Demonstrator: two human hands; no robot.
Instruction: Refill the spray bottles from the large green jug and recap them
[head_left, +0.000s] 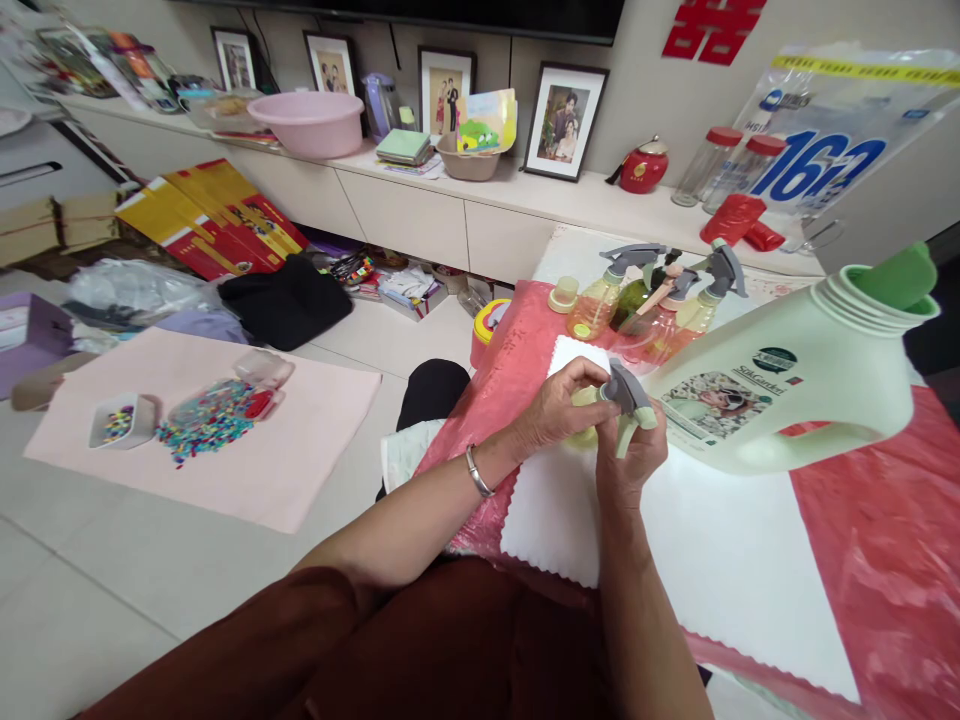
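Observation:
Both of my hands meet around a small spray bottle over the white scalloped sheet (559,505). My left hand (564,405) is closed on the upper part of the spray bottle (583,432), whose body is pale yellow-green and mostly covered by fingers. My right hand (636,450) wraps around its grey and pale green trigger sprayer (626,390). Just beyond stand several more spray bottles (596,308) with grey trigger heads. To the right, a large pale green detergent jug (780,370) stands uncapped, with a green piece in its mouth.
A pale green cap (564,292) sits on the red plastic table cover (480,425). Against the wall runs a low cabinet (420,205) bearing a pink basin (311,122) and picture frames. On the floor at left, colourful beads (206,430) lie on a pink sheet (277,485).

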